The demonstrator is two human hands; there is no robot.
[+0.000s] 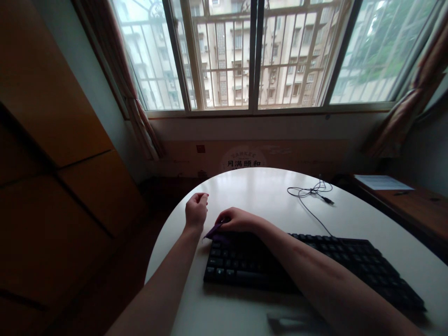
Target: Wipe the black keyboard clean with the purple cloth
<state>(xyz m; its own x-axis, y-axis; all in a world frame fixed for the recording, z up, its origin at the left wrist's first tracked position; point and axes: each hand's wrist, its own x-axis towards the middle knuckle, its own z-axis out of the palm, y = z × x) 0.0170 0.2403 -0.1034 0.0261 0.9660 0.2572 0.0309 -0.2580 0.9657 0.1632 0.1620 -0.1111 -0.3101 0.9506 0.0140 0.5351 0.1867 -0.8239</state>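
Observation:
A black keyboard (245,275) lies at a slant on a round white table (241,186). My right hand (238,219) is over its far left corner, fingers closed on a thin purple cloth (214,230). Part of the cloth hangs over the corner keys. My right forearm crosses the keyboard and hides many of its middle keys. Beyond that corner, to the left, my left hand (196,210) is curled into a loose fist above the table, with nothing visible in it. It is apart from the keyboard and the cloth.
The keyboard's black cable (311,191) is bundled near the table's far right side, its USB plug showing. A blurred grey object (290,323) is at the bottom edge. To the right, a wooden desk (420,210) holds a paper sheet (383,182). A wooden cabinet (77,186) stands left.

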